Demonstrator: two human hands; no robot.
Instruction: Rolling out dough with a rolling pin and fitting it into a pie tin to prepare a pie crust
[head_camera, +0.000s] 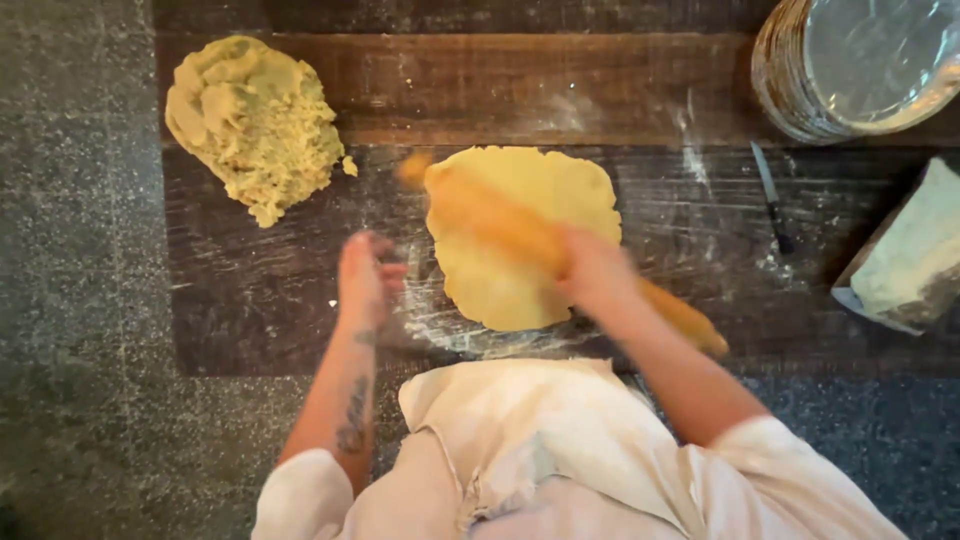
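Far left on the dark wooden surface (250, 310): a rough lump of yellow dough (255, 125), well apart from both hands. Next, left hand (368, 278), blurred, hovering just above the board to the left of the flattened dough sheet (510, 270) and empty; fingers (385, 275) loosely curled, apparently neither closed nor gripping anything, though blur leaves this uncertain. Forearm rising steeply from the lower edge, wrist nearly straight. Centre: pale round sheet lying flat, with a wooden rolling pin (500, 225) across it, long axis diagonal from upper left to lower right, its near end (700, 335) projecting past the sheet's lower-right margin. Right hand (595, 270) on the pin near mid-length, fingers wrapped closed around it; forearm running down to the right toward the pale sleeve. Free upper-left end of the pin nearer to the left hand, up and to its right. Further right: a thin knife (770, 195) lying on the floured board, a stack of round discs under clear film (850, 65) at top, and a pale scraper-like block (910, 250) at the edge.
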